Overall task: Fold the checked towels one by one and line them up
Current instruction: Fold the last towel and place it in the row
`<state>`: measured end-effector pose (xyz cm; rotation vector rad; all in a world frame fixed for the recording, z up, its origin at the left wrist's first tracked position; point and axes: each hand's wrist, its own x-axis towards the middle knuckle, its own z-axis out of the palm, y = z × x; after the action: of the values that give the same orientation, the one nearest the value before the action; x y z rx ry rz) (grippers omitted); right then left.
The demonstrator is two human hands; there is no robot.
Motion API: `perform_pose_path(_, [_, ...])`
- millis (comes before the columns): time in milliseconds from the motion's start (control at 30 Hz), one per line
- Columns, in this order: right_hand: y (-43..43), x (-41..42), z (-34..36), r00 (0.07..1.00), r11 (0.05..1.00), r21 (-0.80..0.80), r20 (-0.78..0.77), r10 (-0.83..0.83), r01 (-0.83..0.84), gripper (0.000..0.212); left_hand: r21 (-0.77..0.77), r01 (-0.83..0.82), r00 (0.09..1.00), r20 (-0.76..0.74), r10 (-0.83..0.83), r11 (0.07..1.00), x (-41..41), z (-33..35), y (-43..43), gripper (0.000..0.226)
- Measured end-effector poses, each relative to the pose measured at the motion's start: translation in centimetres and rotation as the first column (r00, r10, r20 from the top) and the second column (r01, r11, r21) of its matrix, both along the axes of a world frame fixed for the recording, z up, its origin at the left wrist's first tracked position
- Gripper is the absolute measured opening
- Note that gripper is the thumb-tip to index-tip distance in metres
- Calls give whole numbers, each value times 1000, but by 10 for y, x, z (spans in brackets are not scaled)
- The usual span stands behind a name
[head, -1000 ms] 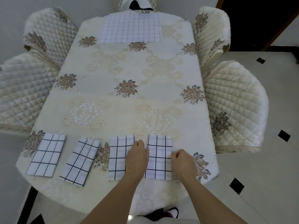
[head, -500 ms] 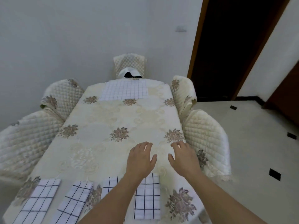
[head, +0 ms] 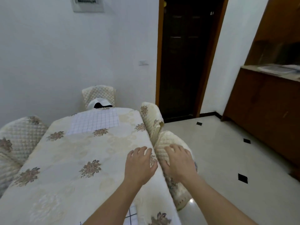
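Left hand (head: pixel 140 165): grip standing apart, fingers loosely spread and slightly bent, clasping nothing; hanging over the right edge of the oval surface (head: pixel 73 159); impossible to tell whether touching the cloth.

Right hand (head: pixel 178 163): grip standing apart too, fingers fanned, clasping nothing; hanging over the rounded top of the near quilted cream chair back (head: pixel 167 138) just beside the surface; impossible to tell whether touching the padding.

Large unfolded pale checked towel (head: pixel 95 121): lying flat at the far end of the surface, well apart from both hands, its far edge reaching the rim.

Folded white towel with dark checks (head: pixel 131 216): showing only as a sliver at the bottom edge, lying on the near end of the surface, mostly hiding under the left forearm and running out of frame.

Hard to make out: a white and black bundle (head: pixel 99 104) sitting on the far chair, its nature not reading; papers on the brown wooden cabinet (head: pixel 259 108) at the right blurring.

Textures: surface wearing a cream damask tablecloth with brown flower sprays; chair covers showing diamond quilting with matching flowers; glossy pale floor tiles (head: pixel 219 159) carrying small black diamond insets.
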<state>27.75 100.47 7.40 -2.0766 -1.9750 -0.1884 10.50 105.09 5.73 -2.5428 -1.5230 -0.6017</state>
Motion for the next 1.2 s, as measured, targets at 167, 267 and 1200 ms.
perform_pose_path(167, [-28, 39, -3, 990, 989, -36, 7, -141, 141, 50, -28, 157, 988, 13, -157, 987, 46, -10, 1, 55])
perform_pose_path(267, [-48, 62, -11, 963, 963, -23, 18, -269, 269, 49, -35, 246, 969, 17, -246, 969, 80, -16, -6, 52])
perform_pose_path(1200, [-90, 391, -67, 828, 822, -143, -28, -560, 552, 50, -113, 485, 867, -64, -493, 867, 434, -65, 4, 59])
